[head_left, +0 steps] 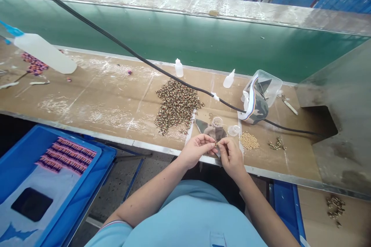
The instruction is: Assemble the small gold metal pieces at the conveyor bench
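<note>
My left hand (196, 149) and my right hand (231, 155) meet at the front edge of the brown worktable (101, 96), fingertips pinched together on a tiny brownish piece (216, 145). Just beyond the hands lie a grey scrap (213, 130) and two small clear cups (233, 129). A big heap of small brown-and-cream pieces (176, 105) lies to the left of them, and a small pile of pale beads (249, 140) to the right.
A black cable (121, 46) crosses the table diagonally. Two small dropper bottles (179, 68) stand behind the heap, a clear container with striped ribbon (259, 96) at right. A blue crate (43, 177) with pink strips sits lower left. A green conveyor belt (188, 42) runs behind.
</note>
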`<state>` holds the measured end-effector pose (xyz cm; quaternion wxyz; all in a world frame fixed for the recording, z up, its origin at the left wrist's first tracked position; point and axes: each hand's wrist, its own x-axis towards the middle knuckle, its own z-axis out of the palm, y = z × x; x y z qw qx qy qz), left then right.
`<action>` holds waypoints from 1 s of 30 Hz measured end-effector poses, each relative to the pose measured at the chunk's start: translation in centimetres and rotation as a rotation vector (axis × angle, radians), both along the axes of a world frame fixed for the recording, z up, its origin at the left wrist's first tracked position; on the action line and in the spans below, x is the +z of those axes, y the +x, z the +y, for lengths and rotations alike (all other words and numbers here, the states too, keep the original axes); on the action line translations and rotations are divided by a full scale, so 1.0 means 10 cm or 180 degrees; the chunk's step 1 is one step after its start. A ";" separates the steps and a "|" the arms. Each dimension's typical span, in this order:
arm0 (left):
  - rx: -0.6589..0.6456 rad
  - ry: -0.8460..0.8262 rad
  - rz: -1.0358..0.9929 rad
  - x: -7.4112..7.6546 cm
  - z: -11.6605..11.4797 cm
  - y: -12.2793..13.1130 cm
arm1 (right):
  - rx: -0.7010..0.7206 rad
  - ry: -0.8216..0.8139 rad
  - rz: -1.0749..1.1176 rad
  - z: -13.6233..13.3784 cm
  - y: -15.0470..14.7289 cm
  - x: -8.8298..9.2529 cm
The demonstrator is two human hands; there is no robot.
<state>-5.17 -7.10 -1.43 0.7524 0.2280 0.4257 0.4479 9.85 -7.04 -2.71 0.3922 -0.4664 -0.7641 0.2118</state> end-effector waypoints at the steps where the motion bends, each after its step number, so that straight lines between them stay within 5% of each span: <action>1: -0.0001 -0.0004 0.0016 0.00 0.00 0.00 | 0.0009 0.0022 -0.0026 0.00 0.00 0.00; 30: -0.0102 -0.0332 -0.0015 0.08 0.05 -0.02 | 0.0057 0.0490 -0.0307 -0.01 -0.01 0.01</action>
